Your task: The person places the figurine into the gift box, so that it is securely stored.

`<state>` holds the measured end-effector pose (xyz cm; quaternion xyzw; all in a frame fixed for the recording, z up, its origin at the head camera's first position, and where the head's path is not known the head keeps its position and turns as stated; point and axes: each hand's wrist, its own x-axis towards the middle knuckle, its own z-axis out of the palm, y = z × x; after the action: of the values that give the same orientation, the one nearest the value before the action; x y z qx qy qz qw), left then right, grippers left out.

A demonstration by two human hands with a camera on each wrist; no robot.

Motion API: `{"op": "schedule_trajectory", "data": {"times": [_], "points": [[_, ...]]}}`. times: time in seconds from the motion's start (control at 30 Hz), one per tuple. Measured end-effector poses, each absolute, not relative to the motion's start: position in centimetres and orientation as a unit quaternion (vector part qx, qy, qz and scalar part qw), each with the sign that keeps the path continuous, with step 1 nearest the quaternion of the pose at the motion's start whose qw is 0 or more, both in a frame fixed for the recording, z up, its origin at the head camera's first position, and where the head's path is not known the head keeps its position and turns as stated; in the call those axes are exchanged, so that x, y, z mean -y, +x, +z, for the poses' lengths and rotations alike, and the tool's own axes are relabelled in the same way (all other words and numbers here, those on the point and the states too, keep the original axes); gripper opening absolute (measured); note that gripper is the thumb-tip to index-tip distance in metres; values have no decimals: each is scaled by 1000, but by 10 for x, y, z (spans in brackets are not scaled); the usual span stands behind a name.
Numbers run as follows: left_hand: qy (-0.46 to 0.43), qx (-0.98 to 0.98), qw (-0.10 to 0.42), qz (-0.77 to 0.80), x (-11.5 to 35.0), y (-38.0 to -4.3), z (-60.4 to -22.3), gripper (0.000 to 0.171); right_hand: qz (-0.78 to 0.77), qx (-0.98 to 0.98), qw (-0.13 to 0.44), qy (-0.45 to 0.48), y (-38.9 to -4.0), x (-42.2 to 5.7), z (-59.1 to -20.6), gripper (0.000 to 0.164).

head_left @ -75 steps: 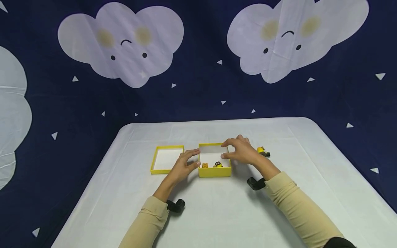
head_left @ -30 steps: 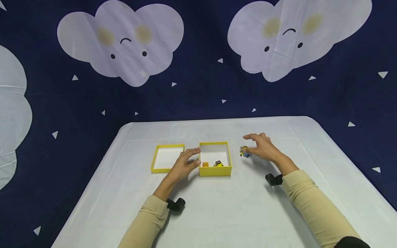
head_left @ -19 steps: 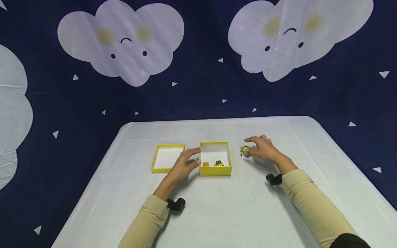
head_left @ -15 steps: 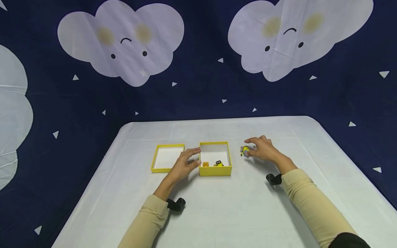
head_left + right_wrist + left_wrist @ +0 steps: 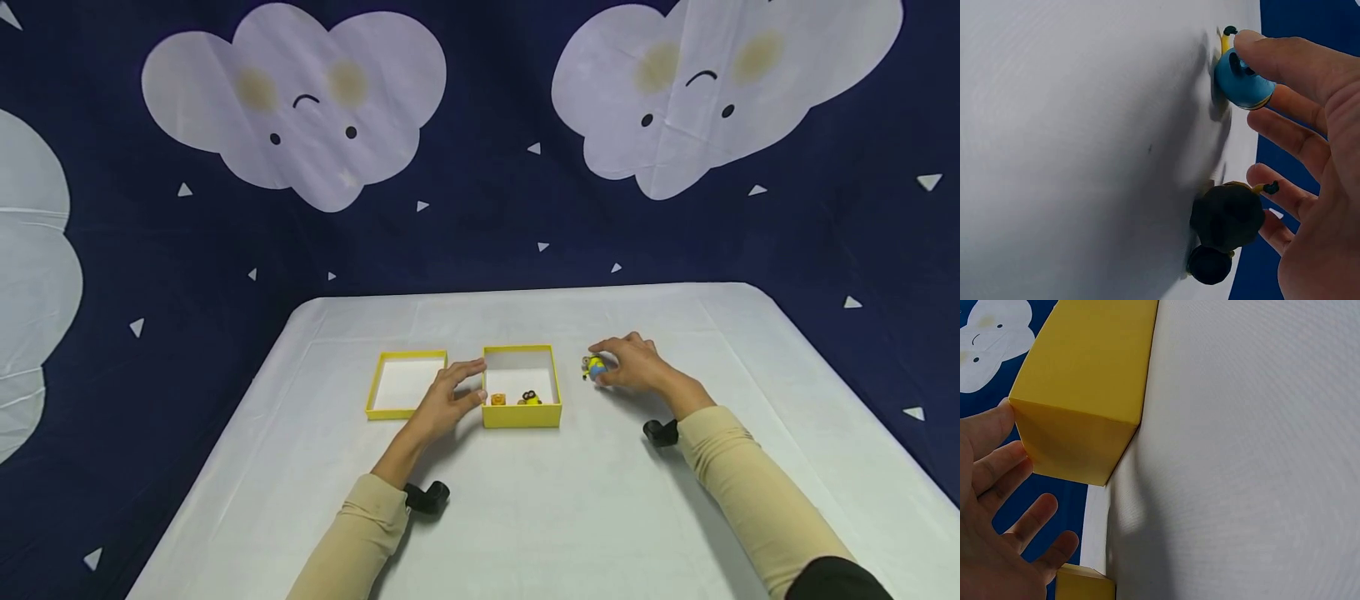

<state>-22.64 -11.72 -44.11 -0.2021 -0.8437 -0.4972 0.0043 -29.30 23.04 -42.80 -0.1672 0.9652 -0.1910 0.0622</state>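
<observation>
My right hand (image 5: 633, 362) pinches a small yellow Minion figure in blue overalls (image 5: 596, 367), lying on the table right of the box. In the right wrist view, the thumb presses on the figure's blue body (image 5: 1241, 84), with fingers on its far side. A second figure, dark-bodied (image 5: 1227, 215), lies by the lower fingers; in the head view the hand hides it. My left hand (image 5: 444, 402) touches the left side of the yellow open box (image 5: 521, 417) with extended fingertips. Inside the box are a goggled yellow figure (image 5: 530, 397) and a small orange piece (image 5: 498, 400).
The shallow yellow-rimmed lid (image 5: 386, 413) lies inside-up to the left of the box, partly behind my left hand. A white cloth covers the table (image 5: 517, 517). Behind it hangs a dark blue curtain (image 5: 487, 167) with cloud prints.
My right hand has moved from above the box to the right, reaching the blue-overalled figure, and its finger and thumb have come together on it. The left hand has stayed at the box.
</observation>
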Motion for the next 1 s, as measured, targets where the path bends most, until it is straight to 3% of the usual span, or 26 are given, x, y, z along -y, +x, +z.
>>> {"op": "schedule_trajectory", "data": {"times": [0.2, 0.5, 1.0], "points": [[-195, 842, 5, -503, 115, -223, -438, 45, -195, -964, 75, -165, -294, -230, -432, 58], [-200, 843, -23, -499, 111, -204, -405, 44, -194, -964, 70, -171, -295, -228, -432, 56], [-200, 838, -32, -507, 112, -204, -403, 44, -195, -964, 37, -175, -294, -238, -438, 58]]}}
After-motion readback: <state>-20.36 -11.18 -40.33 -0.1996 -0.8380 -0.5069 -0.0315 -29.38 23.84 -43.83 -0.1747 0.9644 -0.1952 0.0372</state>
